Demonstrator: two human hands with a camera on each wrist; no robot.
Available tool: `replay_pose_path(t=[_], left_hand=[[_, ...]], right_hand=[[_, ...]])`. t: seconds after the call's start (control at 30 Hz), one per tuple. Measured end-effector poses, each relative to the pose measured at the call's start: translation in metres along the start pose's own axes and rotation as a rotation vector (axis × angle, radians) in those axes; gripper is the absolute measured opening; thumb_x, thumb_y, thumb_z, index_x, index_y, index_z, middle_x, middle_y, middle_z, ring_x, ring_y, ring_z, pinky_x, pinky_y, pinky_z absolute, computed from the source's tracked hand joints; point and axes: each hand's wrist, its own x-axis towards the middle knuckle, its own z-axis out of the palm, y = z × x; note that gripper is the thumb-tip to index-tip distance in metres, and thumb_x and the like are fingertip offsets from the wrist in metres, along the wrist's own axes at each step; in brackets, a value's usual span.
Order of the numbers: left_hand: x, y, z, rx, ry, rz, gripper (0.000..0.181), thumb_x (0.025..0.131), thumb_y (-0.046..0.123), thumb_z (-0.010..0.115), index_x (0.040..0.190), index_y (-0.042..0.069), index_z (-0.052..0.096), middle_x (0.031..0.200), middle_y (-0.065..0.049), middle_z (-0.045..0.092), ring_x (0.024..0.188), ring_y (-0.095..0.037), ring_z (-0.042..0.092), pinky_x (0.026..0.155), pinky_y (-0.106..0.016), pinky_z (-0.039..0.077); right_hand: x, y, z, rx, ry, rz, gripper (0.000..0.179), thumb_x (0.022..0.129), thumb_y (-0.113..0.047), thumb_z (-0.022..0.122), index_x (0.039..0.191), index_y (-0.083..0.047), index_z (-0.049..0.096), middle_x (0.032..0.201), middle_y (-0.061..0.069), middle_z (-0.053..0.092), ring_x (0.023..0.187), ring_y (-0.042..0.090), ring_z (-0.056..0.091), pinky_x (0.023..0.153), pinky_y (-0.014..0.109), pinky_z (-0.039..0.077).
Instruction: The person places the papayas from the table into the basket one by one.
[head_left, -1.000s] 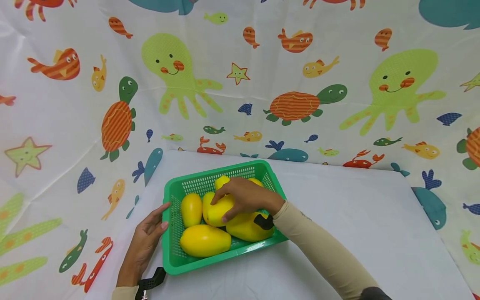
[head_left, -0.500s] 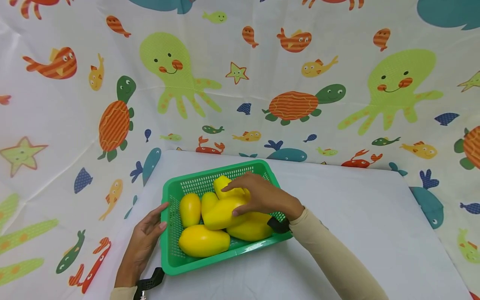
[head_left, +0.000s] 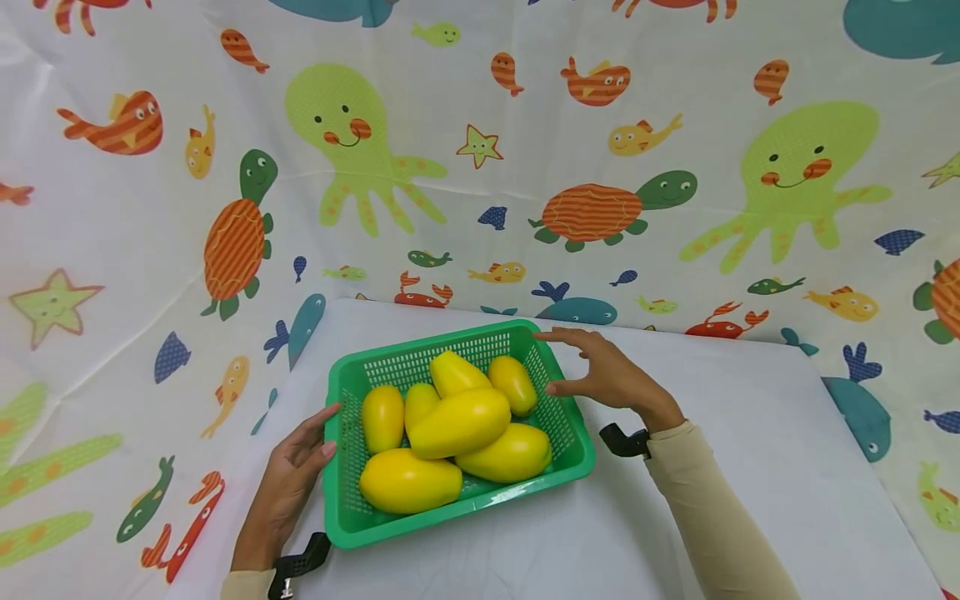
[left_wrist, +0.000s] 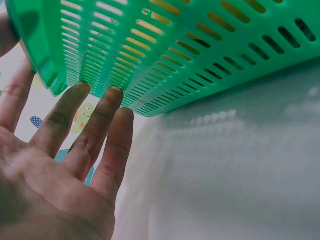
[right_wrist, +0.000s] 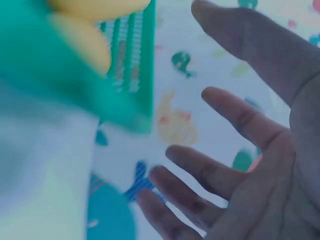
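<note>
A green plastic basket (head_left: 339,500) with slotted walls holds several yellow mangoes. One mango (head_left: 461,423) lies across the others in the middle, and another mango (head_left: 411,482) lies at the front left. At the basket's left end is my left hand (head_left: 288,475); in the left wrist view its extended fingers (left_wrist: 102,107) touch the slotted outer wall, with the thumb up by the rim. My right hand (head_left: 611,371) is held over the basket's right rim, thumb and fingers spread apart with nothing between them. The right wrist view shows its spread fingers (right_wrist: 200,170) beside the basket's end.
A white-covered table (head_left: 720,433) carries the basket and extends to the right. Behind and to the left hangs a cloth (head_left: 450,100) printed with sea animals. Each wrist wears a black camera mount (head_left: 626,442).
My right hand has let go of the middle mango, which lies on the others, and has moved right and out past the basket's right rim. My left hand stays at the left end.
</note>
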Motion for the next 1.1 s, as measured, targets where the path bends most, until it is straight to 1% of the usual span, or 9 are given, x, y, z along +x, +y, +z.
replay_pose_path(t=[0.1,0.23,0.3,0.4,0.53,0.63,0.73,0.87,1.1], left_hand=[[0.0,0.0,0.0,0.005,-0.003,0.001,0.056,0.109,0.019,0.061,0.163,0.018,0.044,0.178,-0.011,0.025,0.134,0.015,0.048,0.106,-0.008,0.048],[0.0,0.0,0.0,0.001,-0.005,0.005,0.056,0.109,0.018,0.061,0.163,0.018,0.044,0.178,-0.011,0.025,0.134,0.015,0.048,0.106,-0.008,0.048],[0.0,0.0,0.0,-0.004,-0.006,0.006,0.056,0.109,0.017,0.061,0.163,0.018,0.044,0.177,-0.011,0.025,0.134,0.015,0.049,0.106,-0.008,0.048],[0.0,0.0,0.0,-0.005,-0.008,0.004,0.057,0.109,0.018,0.061,0.163,0.018,0.044,0.178,-0.01,0.025,0.135,0.015,0.049,0.106,-0.008,0.048],[0.0,0.001,0.0,0.002,-0.005,-0.001,0.057,0.109,0.018,0.061,0.163,0.018,0.044,0.178,-0.009,0.025,0.136,0.014,0.047,0.106,-0.007,0.047],[-0.001,0.001,0.0,0.013,-0.001,-0.007,0.057,0.109,0.019,0.061,0.163,0.019,0.044,0.178,-0.009,0.024,0.139,0.011,0.045,0.106,-0.007,0.046],[-0.001,0.002,0.0,0.023,0.005,-0.016,0.057,0.109,0.02,0.061,0.163,0.02,0.044,0.178,-0.009,0.023,0.143,0.007,0.043,0.106,-0.006,0.046],[-0.001,0.002,0.0,0.026,0.012,-0.025,0.057,0.109,0.021,0.062,0.163,0.02,0.044,0.178,-0.01,0.023,0.142,0.007,0.043,0.106,-0.006,0.046],[-0.001,0.001,0.001,0.003,0.003,-0.014,0.056,0.109,0.019,0.061,0.163,0.019,0.044,0.178,-0.009,0.024,0.136,0.014,0.047,0.106,-0.007,0.047]], right_hand=[[-0.004,0.021,-0.001,0.106,-0.044,0.027,0.081,0.091,-0.027,0.086,0.161,-0.026,0.047,0.17,0.009,0.041,0.146,0.044,0.049,0.117,0.067,0.046],[-0.006,0.041,0.003,0.23,-0.088,0.002,0.079,0.094,-0.021,0.082,0.163,-0.025,0.044,0.163,0.014,0.05,0.132,0.039,0.063,0.111,0.056,0.056],[-0.006,0.049,0.007,0.261,-0.096,0.003,0.078,0.095,-0.02,0.082,0.162,-0.027,0.044,0.157,0.014,0.056,0.125,0.034,0.065,0.107,0.05,0.059],[-0.008,0.056,0.012,0.274,-0.099,0.028,0.078,0.094,-0.022,0.083,0.162,-0.03,0.045,0.144,0.013,0.063,0.117,0.03,0.065,0.103,0.044,0.058],[-0.009,0.06,0.017,0.299,-0.103,0.042,0.078,0.093,-0.023,0.084,0.162,-0.031,0.045,0.125,0.014,0.063,0.105,0.031,0.063,0.097,0.042,0.055],[-0.009,0.061,0.019,0.329,-0.105,0.032,0.079,0.094,-0.022,0.083,0.162,-0.03,0.044,0.112,0.015,0.063,0.097,0.031,0.064,0.093,0.04,0.056],[-0.009,0.062,0.02,0.37,-0.113,0.028,0.08,0.094,-0.02,0.083,0.163,-0.028,0.043,0.102,0.015,0.062,0.09,0.029,0.064,0.088,0.036,0.057],[-0.01,0.062,0.021,0.421,-0.12,0.036,0.08,0.094,-0.018,0.082,0.163,-0.03,0.042,0.098,0.015,0.06,0.084,0.025,0.063,0.084,0.032,0.057],[-0.014,0.062,0.022,0.442,-0.112,0.04,0.079,0.095,-0.017,0.08,0.163,-0.031,0.042,0.098,0.015,0.061,0.082,0.026,0.065,0.086,0.032,0.058]])
